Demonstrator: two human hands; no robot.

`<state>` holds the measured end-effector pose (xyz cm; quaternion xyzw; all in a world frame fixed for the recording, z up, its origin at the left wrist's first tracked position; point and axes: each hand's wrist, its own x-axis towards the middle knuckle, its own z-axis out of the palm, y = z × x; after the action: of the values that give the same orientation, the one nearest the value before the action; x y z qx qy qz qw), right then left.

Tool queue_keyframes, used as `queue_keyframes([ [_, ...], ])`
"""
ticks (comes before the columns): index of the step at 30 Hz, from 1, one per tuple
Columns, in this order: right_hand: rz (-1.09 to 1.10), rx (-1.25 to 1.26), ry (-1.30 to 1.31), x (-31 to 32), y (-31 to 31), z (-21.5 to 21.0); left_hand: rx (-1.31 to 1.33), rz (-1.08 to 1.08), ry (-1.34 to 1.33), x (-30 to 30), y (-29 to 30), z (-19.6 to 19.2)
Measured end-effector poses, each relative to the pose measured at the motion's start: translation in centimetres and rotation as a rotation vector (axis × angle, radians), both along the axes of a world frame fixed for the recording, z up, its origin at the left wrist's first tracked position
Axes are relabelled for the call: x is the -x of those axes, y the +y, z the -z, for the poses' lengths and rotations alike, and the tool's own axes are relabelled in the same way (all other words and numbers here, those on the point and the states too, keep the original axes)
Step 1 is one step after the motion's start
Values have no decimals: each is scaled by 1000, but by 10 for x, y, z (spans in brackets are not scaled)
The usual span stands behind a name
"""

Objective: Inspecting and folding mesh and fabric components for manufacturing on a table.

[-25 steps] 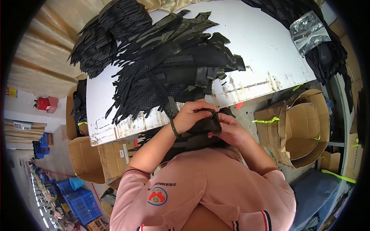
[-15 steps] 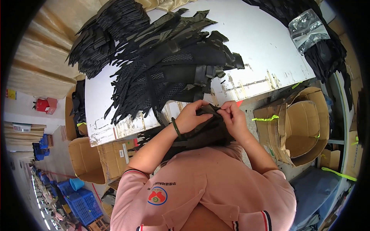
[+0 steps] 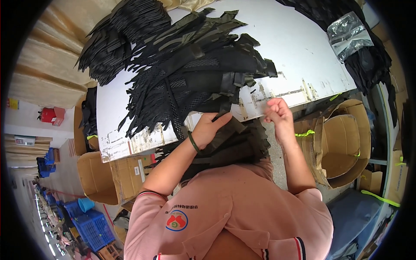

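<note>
My left hand, with a dark green bangle at its wrist, grips a black fabric piece at the table's front edge, thumb on top. More black fabric pieces lie on my lap under that hand. My right hand is raised apart from the fabric, to the right, over the table's front edge. Its fingers are curled together in a pinch, and the tips are a little blurred. Whatever they may hold is too small to make out. Just beyond my hands lies a spread heap of black mesh and cloth pieces.
The white table has a worn, stained front edge. Neat black stacks stand at its far left. A clear plastic bag rests on black cloth at the far right. Cardboard boxes stand left and right of me.
My right hand has left the fabric and moved up and to the right. The left hand keeps its grip and has shifted slightly left, with the piece now lying flatter.
</note>
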<state>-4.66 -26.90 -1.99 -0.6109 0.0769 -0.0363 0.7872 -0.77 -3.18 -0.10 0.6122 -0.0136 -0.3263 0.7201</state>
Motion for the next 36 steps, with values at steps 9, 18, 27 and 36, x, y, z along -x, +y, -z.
queue_keyframes([
  [9,-256,355,-90,14,28,-46,-272,470,-389,11,18,1],
  [18,-139,878,-4,51,-10,24,-840,793,-680,55,145,50],
  [27,-507,1353,11,37,-13,17,-785,41,-1421,-50,46,-3],
  [36,-58,976,-413,7,28,-14,-765,26,-1401,-74,11,12],
])
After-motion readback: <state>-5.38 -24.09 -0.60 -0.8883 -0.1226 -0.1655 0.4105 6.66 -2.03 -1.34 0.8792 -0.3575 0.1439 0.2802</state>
